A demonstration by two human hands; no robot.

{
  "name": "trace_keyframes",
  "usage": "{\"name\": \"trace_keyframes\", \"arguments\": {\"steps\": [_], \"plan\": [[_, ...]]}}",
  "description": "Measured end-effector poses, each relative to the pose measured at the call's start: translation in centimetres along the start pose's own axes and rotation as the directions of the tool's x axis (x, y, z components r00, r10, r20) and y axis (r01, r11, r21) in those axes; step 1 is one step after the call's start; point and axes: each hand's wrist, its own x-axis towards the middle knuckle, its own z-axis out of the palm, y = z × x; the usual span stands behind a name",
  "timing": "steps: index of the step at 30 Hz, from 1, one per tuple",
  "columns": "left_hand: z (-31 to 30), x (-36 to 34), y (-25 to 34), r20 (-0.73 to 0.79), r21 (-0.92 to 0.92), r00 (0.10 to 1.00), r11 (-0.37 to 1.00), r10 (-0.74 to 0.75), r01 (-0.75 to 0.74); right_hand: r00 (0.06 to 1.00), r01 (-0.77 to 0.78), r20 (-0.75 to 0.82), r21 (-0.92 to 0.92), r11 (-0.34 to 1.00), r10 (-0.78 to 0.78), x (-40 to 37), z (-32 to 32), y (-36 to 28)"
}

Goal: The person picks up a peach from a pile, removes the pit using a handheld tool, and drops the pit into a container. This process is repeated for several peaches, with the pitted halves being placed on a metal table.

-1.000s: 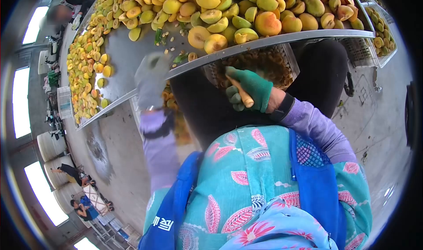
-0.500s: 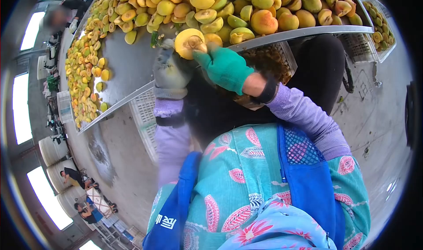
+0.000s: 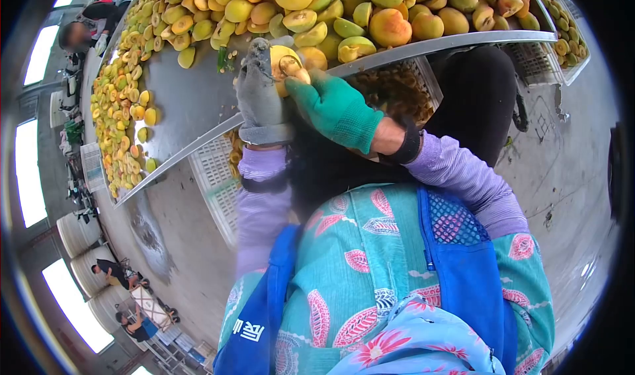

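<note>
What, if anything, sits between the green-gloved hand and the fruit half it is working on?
Nothing visible. The right hand touches the fruit half at its pit, while the left hand grips the fruit from behind, above the table edge.

Head cam, single view, fisheye, aimed fwd & steeply down.
Sits on the person's head, so their own torso w/ blue apron (image 3: 463, 269) fills the bottom half, very close to the lens. Both arms run up-frame to the left hand (image 3: 261, 97) & right hand (image 3: 337, 107), close, just above centre, meeting at a halved fruit (image 3: 278, 52). Past them, along the top, is the metal table (image 3: 192, 97) w/ fruit pile (image 3: 370, 11), near. The floor (image 3: 178, 243) lies well below at left & right. The table's far end runs off upper left, where another person (image 3: 99, 11) shows small & distant. Strong barrel bend, black corners; windows (image 3: 26, 170) curve along the left rim.
</note>
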Motion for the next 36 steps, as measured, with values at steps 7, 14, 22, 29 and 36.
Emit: {"name": "trace_keyframes", "arguments": {"steps": [7, 14, 22, 29, 36], "plan": [[1.8, 0.4, -2.5, -0.127, 0.011, 0.954, 0.962, 0.271, -0.272, 0.931, -0.363, 0.126, 0.246, 0.899, 0.342, -1.0, -2.3, -5.3], [-0.4, -0.7, -2.9, 0.065, 0.186, 0.994, 0.978, 0.088, -0.099, 0.891, 0.441, 0.261, -0.303, 0.845, -0.372, 0.2, -1.6, 1.1], [3.3, 4.9, -2.0, 0.234, -0.116, 0.971, 0.993, 0.045, -0.018, 0.883, -0.462, 0.346, 0.526, 0.714, 0.317, -1.0, -4.4, -5.3], [2.5, 4.0, 1.5, 0.345, -0.037, 0.932, 0.991, -0.108, 0.129, 0.915, -0.402, 0.24, 0.611, 0.682, 0.324, -2.5, -1.6, -7.0], [3.0, 3.4, 4.2, 0.323, 0.025, 0.914, 0.968, -0.245, 0.251, 0.87, -0.476, 0.334, 0.758, 0.446, 0.363, -2.4, -2.0, -8.5]]}}
